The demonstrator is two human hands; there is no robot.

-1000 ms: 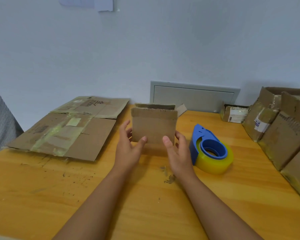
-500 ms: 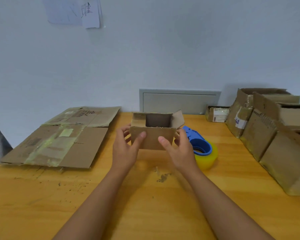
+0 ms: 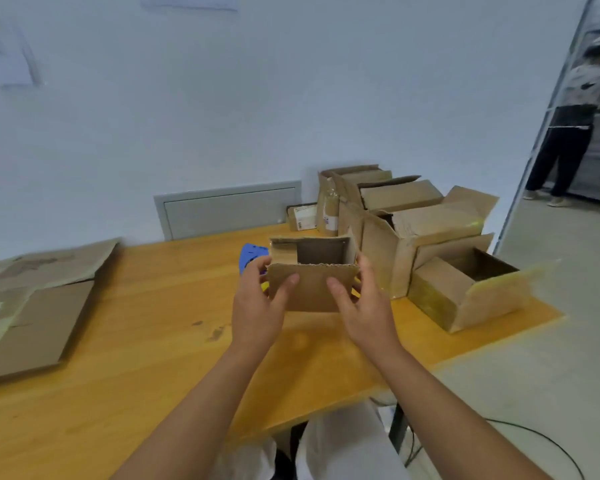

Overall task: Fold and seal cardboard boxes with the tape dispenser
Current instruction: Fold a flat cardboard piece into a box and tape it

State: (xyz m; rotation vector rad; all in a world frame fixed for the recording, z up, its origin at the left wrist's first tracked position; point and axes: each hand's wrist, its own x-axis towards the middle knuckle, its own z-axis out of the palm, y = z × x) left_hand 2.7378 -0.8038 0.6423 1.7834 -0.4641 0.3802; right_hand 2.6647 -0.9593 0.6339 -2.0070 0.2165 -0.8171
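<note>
your left hand (image 3: pixel 257 306) and right hand (image 3: pixel 368 308) now hold the small cardboard box (image 3: pixel 312 275) lifted off the worktop (image 3: pixel 146 306), further right than half a second ago. your thumbs press its near flap and your fingers (image 3: pixel 364 271) curl round both sides, top open. behind your left hand, the blue tape dispenser (image 3: pixel 252 256) is now mostly hidden. the open boxes (image 3: pixel 430 233) stand just right.

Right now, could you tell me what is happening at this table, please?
A person is holding a small cardboard box up with both hands, the left hand and right hand gripping its sides, thumbs on the near flap. Its top is open, not yet taped. The blue tape dispenser sits on the wooden table behind the left hand, untouched. More open boxes stand to the right, and flattened cardboard lies to the left.
</note>
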